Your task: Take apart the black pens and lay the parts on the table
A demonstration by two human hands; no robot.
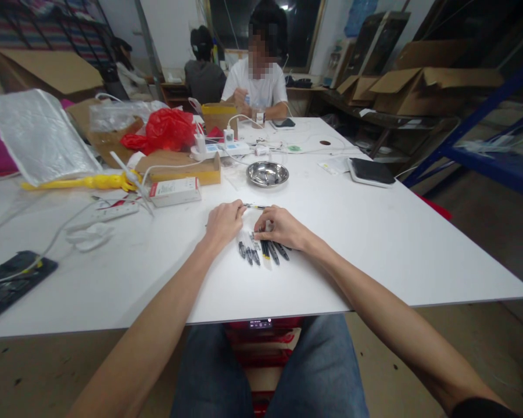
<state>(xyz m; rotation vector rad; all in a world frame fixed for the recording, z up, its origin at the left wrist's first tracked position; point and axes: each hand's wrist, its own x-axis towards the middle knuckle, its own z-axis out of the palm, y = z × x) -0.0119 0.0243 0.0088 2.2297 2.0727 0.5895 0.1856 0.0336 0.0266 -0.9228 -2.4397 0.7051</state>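
My left hand (226, 222) is closed near the middle of the white table, fingers pinched at one end of a thin pen refill (258, 207). The refill is dark with a bit of yellow and points across to my right hand (281, 227). Thumb and fingers of my right hand are pinched low over a group of pen parts; what sits between the fingertips is too small to make out. Beneath it lie clear pen barrels with dark tips (249, 254), black refills with yellow ends (265, 249) and black pen caps (282, 251), side by side.
A shiny metal bowl (268, 174) with small dark pieces stands beyond my hands. To the left are a red-and-white box (174, 191), an open carton (187, 168), cables and a power strip (220, 150). A black-topped device (372, 172) lies right. A person (261, 81) sits opposite.
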